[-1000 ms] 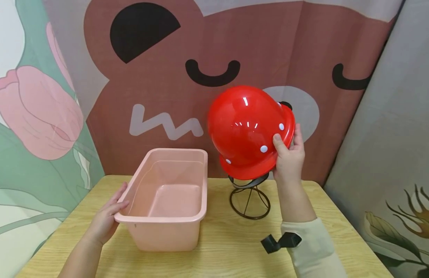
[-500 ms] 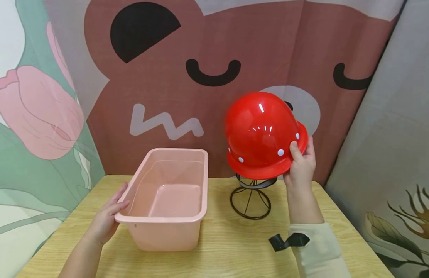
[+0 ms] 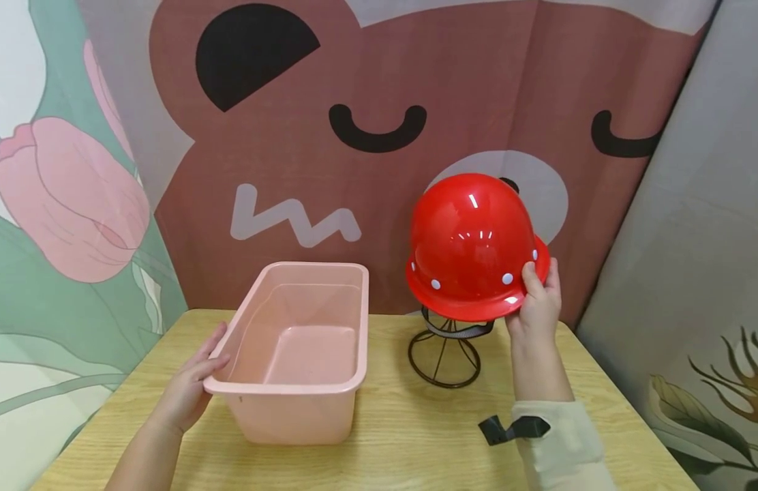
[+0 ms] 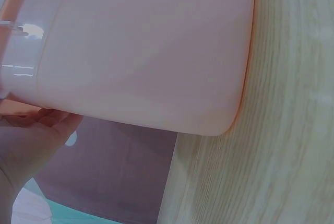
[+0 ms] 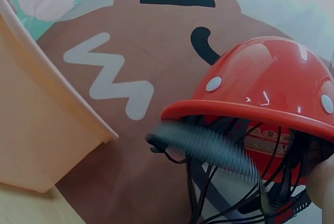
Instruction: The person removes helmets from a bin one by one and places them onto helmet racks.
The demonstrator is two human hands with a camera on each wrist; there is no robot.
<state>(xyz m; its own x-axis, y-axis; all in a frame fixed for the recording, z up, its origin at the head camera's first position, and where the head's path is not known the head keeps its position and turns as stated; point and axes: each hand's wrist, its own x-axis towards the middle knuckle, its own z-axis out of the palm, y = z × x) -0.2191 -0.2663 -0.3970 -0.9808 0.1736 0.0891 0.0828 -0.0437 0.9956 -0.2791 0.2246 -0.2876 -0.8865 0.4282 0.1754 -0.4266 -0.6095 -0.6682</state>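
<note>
My left hand (image 3: pixel 185 392) holds the left rim of a pink plastic bin (image 3: pixel 290 417), thumb over the edge. In the left wrist view its fingers (image 4: pixel 65 122) lie against the bin's outer wall. At the right, my right hand (image 3: pixel 536 307) pinches the brim of a red hard hat (image 3: pixel 471 235), thumb on top and fingers below. The hat is nearly level over a dark wire stand (image 3: pixel 445 387), hiding the stand's top; whether they touch, I cannot tell. A grey chin strap (image 3: pixel 461 333) hangs under the brim, blurred in the right wrist view.
Bin and stand are side by side on a wooden table (image 3: pixel 410 443). Just behind it hangs a brown bear-print cloth (image 3: pixel 477 82). Printed cloths also hang at the left and right. A black strap piece (image 3: pixel 526 427) sits on my right sleeve.
My right hand has brought the red hard hat rightward and down, turning it from tilted to nearly level above the stand. My left hand and the bin stay in place.
</note>
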